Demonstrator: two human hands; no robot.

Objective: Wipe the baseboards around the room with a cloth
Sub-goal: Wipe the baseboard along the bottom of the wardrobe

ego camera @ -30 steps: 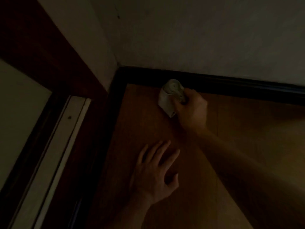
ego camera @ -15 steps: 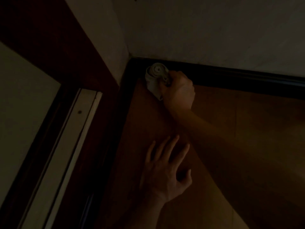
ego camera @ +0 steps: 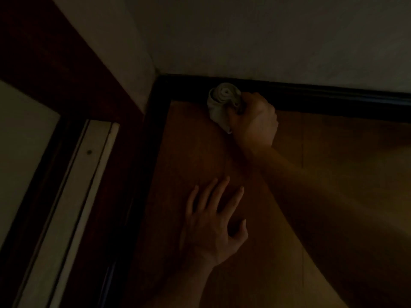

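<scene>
The room is dim. A dark baseboard runs along the foot of the pale back wall and meets a second dark baseboard in the corner at upper middle. My right hand grips a bunched pale cloth and holds it against the back baseboard, a short way right of the corner. My left hand lies flat on the wooden floor with its fingers spread, nearer to me and below the cloth.
Orange-brown wooden floor fills the lower right. On the left stand a dark red-brown door frame and a pale threshold strip running diagonally. Pale walls rise above the baseboards.
My right hand slid the cloth left along the back baseboard toward the corner, then drew back slightly to the right. My left hand stayed planted on the floor.
</scene>
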